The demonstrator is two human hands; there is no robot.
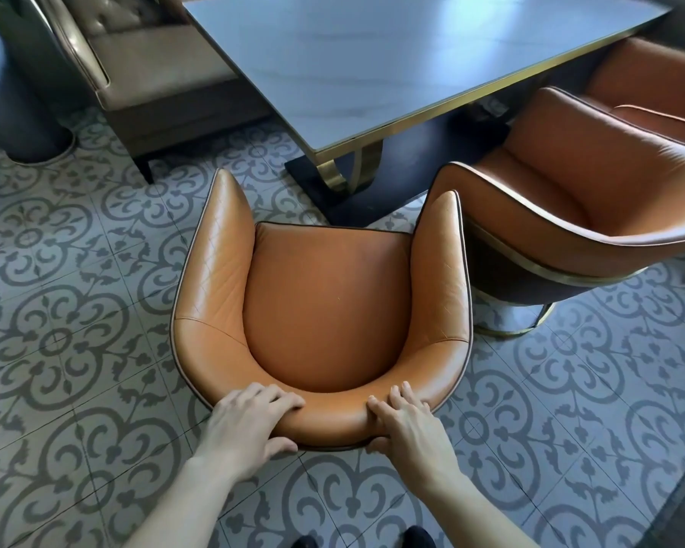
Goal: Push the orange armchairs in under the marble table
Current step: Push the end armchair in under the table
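Left hand [250,419], right hand [406,423]: each grip closed over near armchair [325,294] backrest rim. Marble table [372,65] edge straight ahead, slightly right; seat opening faces it. Both hands equally near.

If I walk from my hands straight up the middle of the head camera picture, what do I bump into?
Hands, left and right, gripping the chair back → orange armchair → patterned tile floor → black table base → marble table.
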